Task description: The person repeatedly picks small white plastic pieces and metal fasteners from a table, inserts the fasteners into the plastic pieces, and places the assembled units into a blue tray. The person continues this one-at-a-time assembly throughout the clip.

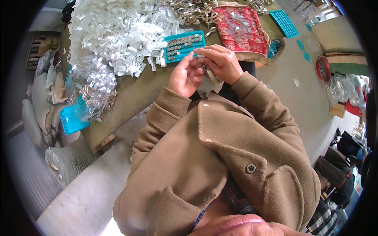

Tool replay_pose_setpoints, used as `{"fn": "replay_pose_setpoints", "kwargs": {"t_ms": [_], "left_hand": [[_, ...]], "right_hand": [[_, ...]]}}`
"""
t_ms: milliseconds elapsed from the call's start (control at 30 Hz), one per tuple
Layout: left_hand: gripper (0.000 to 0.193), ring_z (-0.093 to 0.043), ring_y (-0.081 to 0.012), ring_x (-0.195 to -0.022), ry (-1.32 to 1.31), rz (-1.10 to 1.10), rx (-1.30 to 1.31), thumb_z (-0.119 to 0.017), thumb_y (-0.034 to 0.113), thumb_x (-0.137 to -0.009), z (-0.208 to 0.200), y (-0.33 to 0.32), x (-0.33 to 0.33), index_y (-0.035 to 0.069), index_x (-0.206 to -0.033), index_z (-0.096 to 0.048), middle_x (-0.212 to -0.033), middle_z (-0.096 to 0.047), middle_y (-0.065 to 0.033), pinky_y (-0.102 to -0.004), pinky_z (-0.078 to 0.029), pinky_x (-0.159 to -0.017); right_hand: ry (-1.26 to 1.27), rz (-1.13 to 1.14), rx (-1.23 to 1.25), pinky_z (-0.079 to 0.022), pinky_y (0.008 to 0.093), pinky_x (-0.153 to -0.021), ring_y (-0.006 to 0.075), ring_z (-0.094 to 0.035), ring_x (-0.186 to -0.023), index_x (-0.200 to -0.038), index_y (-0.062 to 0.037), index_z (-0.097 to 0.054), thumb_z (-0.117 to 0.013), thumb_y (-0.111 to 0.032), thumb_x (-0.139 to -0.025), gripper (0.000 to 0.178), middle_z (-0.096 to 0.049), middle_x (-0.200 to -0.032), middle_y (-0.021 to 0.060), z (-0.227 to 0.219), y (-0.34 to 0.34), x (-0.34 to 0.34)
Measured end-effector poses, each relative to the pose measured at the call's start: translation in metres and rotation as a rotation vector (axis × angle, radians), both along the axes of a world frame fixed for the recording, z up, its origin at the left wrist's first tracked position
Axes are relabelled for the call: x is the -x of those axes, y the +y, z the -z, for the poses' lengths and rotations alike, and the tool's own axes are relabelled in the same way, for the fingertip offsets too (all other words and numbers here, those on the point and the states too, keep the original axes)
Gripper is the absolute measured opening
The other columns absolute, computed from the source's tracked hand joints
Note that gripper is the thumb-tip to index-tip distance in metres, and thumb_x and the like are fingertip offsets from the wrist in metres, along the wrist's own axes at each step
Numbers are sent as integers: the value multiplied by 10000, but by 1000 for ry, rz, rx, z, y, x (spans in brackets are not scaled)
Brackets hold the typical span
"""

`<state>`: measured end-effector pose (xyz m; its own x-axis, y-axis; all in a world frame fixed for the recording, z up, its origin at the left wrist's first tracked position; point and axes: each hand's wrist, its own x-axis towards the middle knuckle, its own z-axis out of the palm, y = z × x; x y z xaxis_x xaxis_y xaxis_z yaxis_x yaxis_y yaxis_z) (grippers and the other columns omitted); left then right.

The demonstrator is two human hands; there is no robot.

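My left hand [186,77] and my right hand [221,62] meet just in front of a turquoise tray [184,34]. Both have their fingers pinched together at the tips. A small pale piece [200,56] shows between them, too little of it visible to name. The tray has rows of slots, many filled with small round silvery pieces [183,41]. Left of the tray spreads a big heap of small white plastic boxes or caps [114,35], its near edge close to my left hand.
A red patterned cloth [241,29] with small see-through packets lies on the table's right part. Metal pieces [193,12] are piled at the back. Another turquoise tray [283,23] sits far right. Plastic bags [96,84] and stacked turquoise trays [74,118] are at the left edge.
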<state>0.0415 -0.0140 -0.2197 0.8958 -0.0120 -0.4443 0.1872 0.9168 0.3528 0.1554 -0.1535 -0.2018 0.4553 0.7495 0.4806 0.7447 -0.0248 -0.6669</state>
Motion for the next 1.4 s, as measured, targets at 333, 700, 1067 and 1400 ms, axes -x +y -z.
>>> {"fn": "replay_pose_setpoints", "kwargs": {"t_ms": [333,700,1067,1400], "left_hand": [[275,-591,-52,-765,-74,27,-637,-597,158,-960,-17,-16,-9,24,-1199,-625,-1103,-685,-51,-193,-468,-709],[278,-412,8,-538,-25,67,-544,-540,200,-994,-10,-27,-23,-18,-1149,-615,-767,-545,43,-189,-492,-677],[307,-463,-21,-576,26,35,-497,-509,222,-1007,-8,-30,-22,-8,-1189,-602,-836,-625,3,-194,-486,-642],[343,-477,-50,-615,-72,-34,-287,-502,245,-1004,-21,-18,-8,-16,-1209,-590,-960,-677,-72,-260,-487,-680]], "right_hand": [[165,499,205,-548,345,-696,264,-695,-766,-923,-69,-719,-670,-188,-846,151,-700,-873,139,0,-55,-74],[-35,500,415,-507,427,-749,335,-637,-876,-949,-123,-688,-646,-228,-837,159,-646,-934,105,27,-58,-87],[464,386,131,-530,294,-741,160,-673,-817,-1013,-39,-687,-720,-131,-825,212,-700,-898,81,26,-65,-90],[1339,15,-343,-572,276,-745,144,-688,-805,-1076,-4,-660,-603,-71,-933,167,-702,-974,99,-4,-40,-51]]}}
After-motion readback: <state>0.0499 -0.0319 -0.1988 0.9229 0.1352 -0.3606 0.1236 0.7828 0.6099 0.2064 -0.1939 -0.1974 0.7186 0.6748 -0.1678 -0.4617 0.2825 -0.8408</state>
